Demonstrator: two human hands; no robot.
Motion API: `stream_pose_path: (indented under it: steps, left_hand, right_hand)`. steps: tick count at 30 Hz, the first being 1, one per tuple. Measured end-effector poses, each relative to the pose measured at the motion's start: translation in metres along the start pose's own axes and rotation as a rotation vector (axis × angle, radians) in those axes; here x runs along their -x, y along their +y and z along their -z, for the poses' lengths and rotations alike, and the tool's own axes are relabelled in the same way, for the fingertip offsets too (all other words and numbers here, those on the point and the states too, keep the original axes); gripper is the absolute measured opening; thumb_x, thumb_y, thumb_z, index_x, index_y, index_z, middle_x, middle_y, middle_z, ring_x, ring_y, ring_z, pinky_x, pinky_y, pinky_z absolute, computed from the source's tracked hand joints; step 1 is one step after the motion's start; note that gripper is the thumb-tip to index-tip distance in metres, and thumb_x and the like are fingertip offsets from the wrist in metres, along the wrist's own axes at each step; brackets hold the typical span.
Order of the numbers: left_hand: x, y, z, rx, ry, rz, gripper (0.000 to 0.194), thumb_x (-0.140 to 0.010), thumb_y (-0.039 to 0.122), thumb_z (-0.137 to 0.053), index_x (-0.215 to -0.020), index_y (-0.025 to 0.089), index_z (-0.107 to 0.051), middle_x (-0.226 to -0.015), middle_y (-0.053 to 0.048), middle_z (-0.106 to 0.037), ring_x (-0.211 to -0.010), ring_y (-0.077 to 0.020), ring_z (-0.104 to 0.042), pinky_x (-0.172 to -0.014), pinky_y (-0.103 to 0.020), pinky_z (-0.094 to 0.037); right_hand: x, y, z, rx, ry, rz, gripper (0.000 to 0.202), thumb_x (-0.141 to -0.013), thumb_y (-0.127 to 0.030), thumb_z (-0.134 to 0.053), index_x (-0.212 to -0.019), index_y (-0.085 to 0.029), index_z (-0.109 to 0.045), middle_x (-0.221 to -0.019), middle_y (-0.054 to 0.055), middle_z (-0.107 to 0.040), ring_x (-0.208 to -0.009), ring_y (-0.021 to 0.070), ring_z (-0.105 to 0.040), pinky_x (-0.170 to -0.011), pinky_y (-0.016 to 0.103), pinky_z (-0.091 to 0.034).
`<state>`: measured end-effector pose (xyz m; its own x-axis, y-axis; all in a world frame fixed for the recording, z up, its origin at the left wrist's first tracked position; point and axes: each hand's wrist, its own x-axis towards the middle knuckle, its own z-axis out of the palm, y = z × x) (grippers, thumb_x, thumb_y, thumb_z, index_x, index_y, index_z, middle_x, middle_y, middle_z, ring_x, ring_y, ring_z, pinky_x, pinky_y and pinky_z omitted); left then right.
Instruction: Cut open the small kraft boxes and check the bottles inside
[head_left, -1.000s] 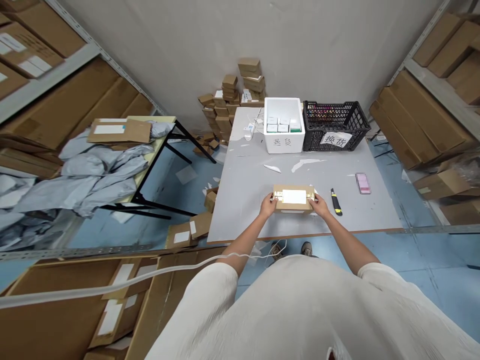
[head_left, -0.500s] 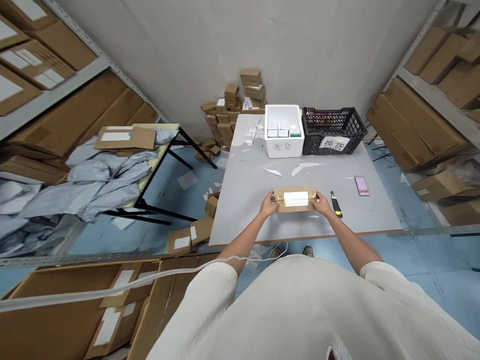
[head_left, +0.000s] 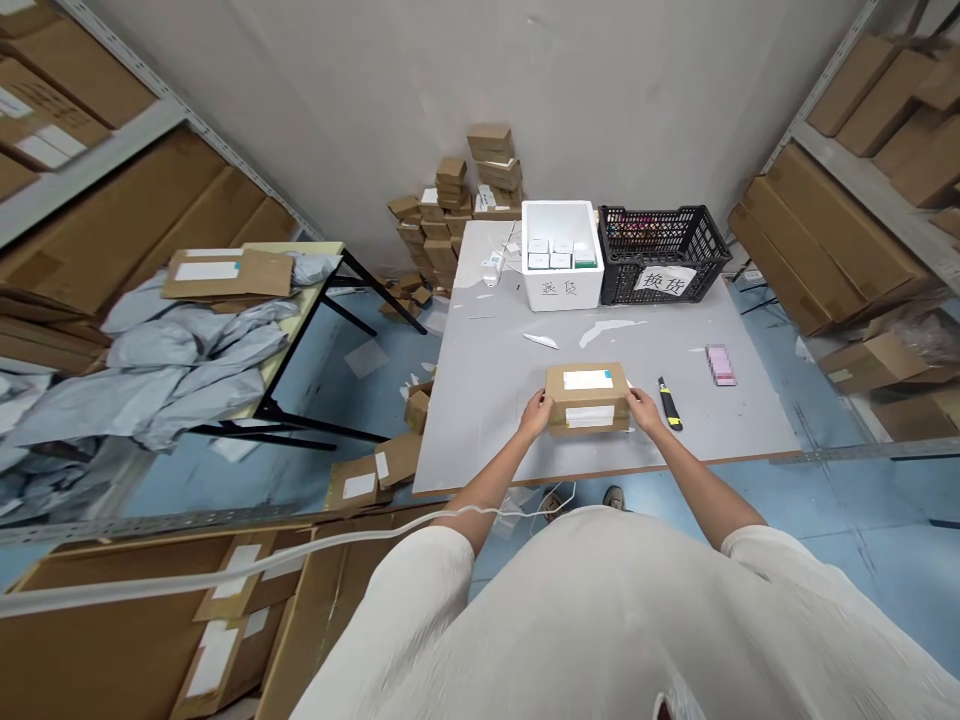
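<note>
Left hand [head_left: 536,412] and right hand [head_left: 642,409], fingers curled, grip box [head_left: 588,397] by its ends. Box over table [head_left: 474,400], near 6 o'clock edge; knife [head_left: 670,405] close at 3, bare room at 9.

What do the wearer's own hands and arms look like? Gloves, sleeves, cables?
No gloves on the left hand or right hand; no watch or band shows at either wrist. Rings: too small to tell. Short, loose, off-white sleeves, no markings visible. A pale cable crosses the left forearm; whether it's attached, I can't tell.
</note>
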<state>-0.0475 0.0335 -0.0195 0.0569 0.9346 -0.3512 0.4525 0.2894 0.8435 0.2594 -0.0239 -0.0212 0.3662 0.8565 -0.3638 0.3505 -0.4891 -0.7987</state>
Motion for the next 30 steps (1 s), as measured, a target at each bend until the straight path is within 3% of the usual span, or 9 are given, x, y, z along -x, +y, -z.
stream_pose_path:
  steps: [7,14,18,21,25,30]
  left_hand:
    - [0.01,-0.01,-0.006,0.044,-0.131,0.085,0.059,-0.082,0.019,-0.066,-0.141,0.017,-0.068,-0.133,-0.015,-0.078,-0.124,-0.0317,-0.073,-0.105,-0.041,-0.059]
    - [0.003,-0.024,-0.014,-0.032,-0.127,0.112,0.054,-0.089,0.021,-0.063,-0.143,0.014,-0.065,-0.139,-0.017,-0.076,-0.124,-0.0295,-0.074,-0.109,-0.041,-0.059]
    - [-0.006,-0.024,-0.016,-0.019,-0.093,0.061,0.059,-0.082,0.015,-0.069,-0.142,0.015,-0.065,-0.143,-0.018,-0.073,-0.128,-0.03,-0.072,-0.111,-0.039,-0.058]
    - [-0.012,-0.02,-0.019,0.043,-0.07,0.019,0.078,-0.075,0.012,-0.075,-0.151,0.018,-0.059,-0.146,-0.016,-0.071,-0.131,-0.03,-0.071,-0.114,-0.04,-0.056]
    - [-0.016,-0.017,-0.022,0.103,-0.066,0.084,0.098,-0.074,0.015,-0.076,-0.166,0.021,-0.043,-0.155,-0.016,-0.067,-0.137,-0.03,-0.068,-0.117,-0.04,-0.053]
    - [-0.016,-0.013,-0.018,0.148,-0.058,0.161,0.103,-0.078,0.023,-0.076,-0.173,0.025,-0.035,-0.16,-0.016,-0.063,-0.134,-0.0309,-0.07,-0.111,-0.038,-0.055]
  right_hand:
    - [0.001,0.025,-0.004,0.047,-0.092,-0.032,0.049,-0.082,-0.033,-0.061,-0.126,-0.019,-0.075,-0.126,0.011,-0.08,-0.116,0.0287,-0.074,-0.104,0.04,-0.058]
    - [-0.003,0.04,-0.016,0.054,-0.114,-0.037,0.055,-0.078,-0.029,-0.064,-0.132,-0.019,-0.072,-0.135,0.013,-0.077,-0.12,0.0301,-0.075,-0.11,0.046,-0.058]
    - [-0.01,0.039,-0.018,-0.007,-0.111,-0.003,0.08,-0.07,-0.023,-0.07,-0.15,-0.024,-0.062,-0.15,0.012,-0.07,-0.122,0.0312,-0.074,-0.109,0.048,-0.061]
    - [-0.013,0.034,-0.019,-0.058,-0.101,0.043,0.094,-0.066,-0.02,-0.073,-0.159,-0.025,-0.056,-0.159,0.014,-0.064,-0.134,0.0346,-0.069,-0.111,0.05,-0.061]
    - [-0.012,0.023,-0.02,-0.127,-0.102,0.046,0.096,-0.069,-0.022,-0.074,-0.162,-0.023,-0.054,-0.158,0.014,-0.065,-0.136,0.0353,-0.069,-0.115,0.052,-0.059]
    - [-0.006,0.012,-0.02,-0.188,-0.057,-0.061,0.097,-0.073,-0.025,-0.072,-0.167,-0.024,-0.049,-0.162,0.014,-0.062,-0.133,0.0345,-0.072,-0.117,0.053,-0.058]
